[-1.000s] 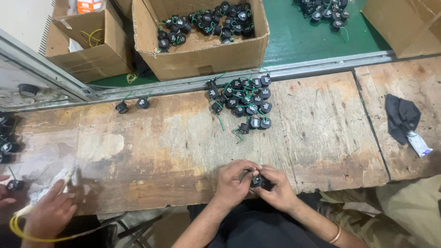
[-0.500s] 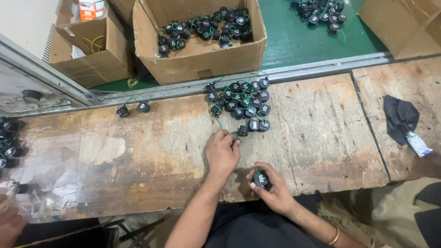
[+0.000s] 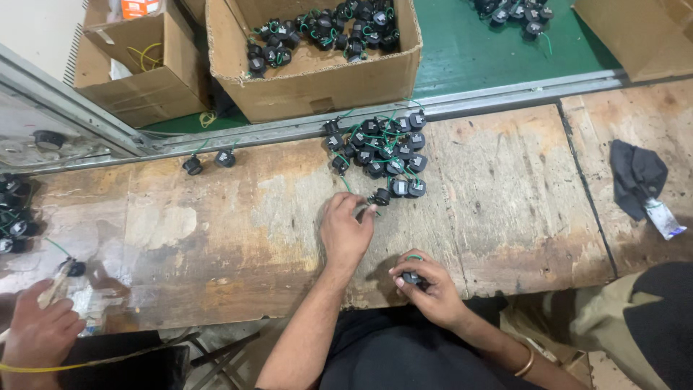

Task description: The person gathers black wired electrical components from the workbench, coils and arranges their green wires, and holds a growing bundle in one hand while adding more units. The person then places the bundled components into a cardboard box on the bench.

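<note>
While the right hand (image 3: pixel 426 285) grips one small black part (image 3: pixel 411 277), the left hand (image 3: pixel 346 231) pinches another (image 3: pixel 380 196) at the pile's edge — light, rigid, best held by the body, not the thin green wire.

Right hand (image 3: pixel 426 285) hid most of small black part (image 3: pixel 411 277); grip unclear. Top boxes, far-left parts (image 3: pixel 11 217) cut off by edge.
</note>
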